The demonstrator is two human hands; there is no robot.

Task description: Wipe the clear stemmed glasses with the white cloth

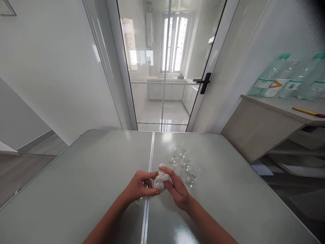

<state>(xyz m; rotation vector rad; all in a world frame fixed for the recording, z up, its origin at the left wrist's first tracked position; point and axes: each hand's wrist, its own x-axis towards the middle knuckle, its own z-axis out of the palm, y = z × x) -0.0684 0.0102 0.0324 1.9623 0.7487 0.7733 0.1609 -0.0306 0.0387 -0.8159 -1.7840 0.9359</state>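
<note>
Above the table's middle seam, my left hand (pixel 143 185) is closed around a small clear stemmed glass (pixel 159 184), tilted with its mouth toward my right hand. My right hand (pixel 179 189) pinches a white cloth (pixel 164 177) bunched in and over the glass's mouth. A round clear foot (pixel 139 201) shows below my left hand; whether it belongs to the held glass I cannot tell. Just beyond my right hand, several clear stemmed glasses stand close together, among them a left one (pixel 174 161) and a near one (pixel 192 182).
The grey-green table (pixel 101 176) reaches a framed glass door with a black handle (pixel 205 83). At the right, a wooden shelf unit (pixel 236 128) carries several clear plastic bottles (pixel 269 84) and a thin yellow-and-red item (pixel 308 112). A white wall (pixel 50 67) borders the left.
</note>
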